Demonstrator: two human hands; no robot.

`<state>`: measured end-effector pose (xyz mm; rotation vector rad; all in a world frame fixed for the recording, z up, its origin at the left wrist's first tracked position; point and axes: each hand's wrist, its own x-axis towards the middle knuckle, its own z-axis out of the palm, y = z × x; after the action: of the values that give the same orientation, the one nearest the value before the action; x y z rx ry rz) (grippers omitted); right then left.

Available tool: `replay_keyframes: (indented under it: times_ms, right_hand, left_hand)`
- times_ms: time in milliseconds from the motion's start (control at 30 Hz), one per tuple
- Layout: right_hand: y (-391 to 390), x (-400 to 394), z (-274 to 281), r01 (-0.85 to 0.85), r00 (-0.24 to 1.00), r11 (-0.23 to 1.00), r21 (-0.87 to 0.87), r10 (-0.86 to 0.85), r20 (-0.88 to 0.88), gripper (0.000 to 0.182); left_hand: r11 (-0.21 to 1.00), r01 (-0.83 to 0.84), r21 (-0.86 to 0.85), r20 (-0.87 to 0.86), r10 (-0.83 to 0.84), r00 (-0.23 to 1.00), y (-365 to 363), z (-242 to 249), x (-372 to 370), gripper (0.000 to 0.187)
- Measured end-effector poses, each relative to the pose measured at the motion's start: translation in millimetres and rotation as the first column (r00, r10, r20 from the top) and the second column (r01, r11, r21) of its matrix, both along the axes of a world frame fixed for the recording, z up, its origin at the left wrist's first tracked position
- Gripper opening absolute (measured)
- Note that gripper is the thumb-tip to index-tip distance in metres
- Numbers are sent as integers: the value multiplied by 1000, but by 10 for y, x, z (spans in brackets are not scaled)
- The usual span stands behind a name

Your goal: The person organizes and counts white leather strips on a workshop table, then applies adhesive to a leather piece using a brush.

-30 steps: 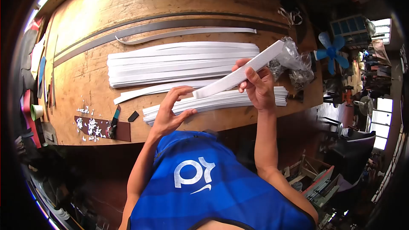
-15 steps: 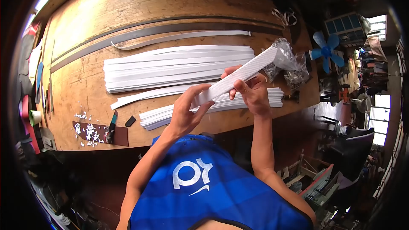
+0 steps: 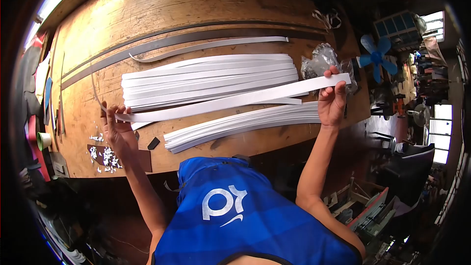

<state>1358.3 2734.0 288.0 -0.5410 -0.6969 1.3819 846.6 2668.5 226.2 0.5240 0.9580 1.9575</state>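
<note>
While the left hand [image 3: 120, 133] and right hand [image 3: 332, 105] each pinch the white strip [image 3: 235, 100], its long axis runs crosswise between them.

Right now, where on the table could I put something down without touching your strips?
The biggest bare patch of table is on the far side, past the long dark strips. A smaller one lies at the left, between those and the white scraps. The middle is crowded with white strips, plus the held strip above them; clear plastic crowds the right.
</note>
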Motion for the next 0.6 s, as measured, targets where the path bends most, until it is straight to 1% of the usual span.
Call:
replay_keyframes:
  times_ms: [33,100,167,233,267,333,367,400,433,467,500,533,567,600]
  right_hand:
    - [-8,53,-41,2,1000,1000,0,-2,-1,58]
    - [-23,74,-61,-30,992,998,64,37,-124,56]
    - [-52,65,-93,-36,990,997,64,44,-138,56]
    - [-37,42,-195,-82,955,988,131,115,-272,49]
    - [-26,68,-274,-79,954,988,131,114,-278,49]
    - [-14,161,-403,68,927,995,72,-36,-372,39]
    - [-21,139,-390,68,927,995,72,-36,-374,39]
    - [-31,124,-368,165,945,986,-30,-167,-282,31]
    - [-40,106,-340,268,942,956,-121,-286,-175,24]
    - [-39,58,-286,267,942,956,-121,-286,-175,24]
    - [-40,-18,-219,383,914,904,-191,-400,-64,18]
    - [-41,-77,-190,497,865,833,-245,-499,56,13]
    - [-35,-103,-207,498,864,833,-243,-500,55,13]
    - [-69,-115,-236,545,836,809,-219,-505,215,12]
  left_hand:
    - [1000,-4,-1,56,4,998,-54,-47,-135,38]
    - [1000,-18,24,127,15,992,-102,-26,-259,38]
    - [999,-5,53,141,-3,990,-119,-9,-270,35]
    - [993,-108,-41,187,114,976,-131,22,-246,33]
    - [995,0,104,261,-27,965,-176,-162,-408,32]
    - [996,-14,93,263,-11,965,-229,-354,-552,32]
    - [996,-31,84,270,7,963,-214,-290,-512,32]
    - [968,-212,-137,288,244,926,-167,-131,-358,35]
    - [967,-213,-137,288,244,926,-195,-169,-405,35]
    - [958,-245,-148,269,277,922,-217,-170,-436,36]
    - [948,-275,-159,249,309,918,-230,-167,-460,38]
    - [918,-334,-213,194,375,907,-229,-165,-481,44]
    - [919,-333,-211,195,374,907,-228,-84,-483,44]
    - [923,-317,-219,187,358,915,-265,-15,-487,47]
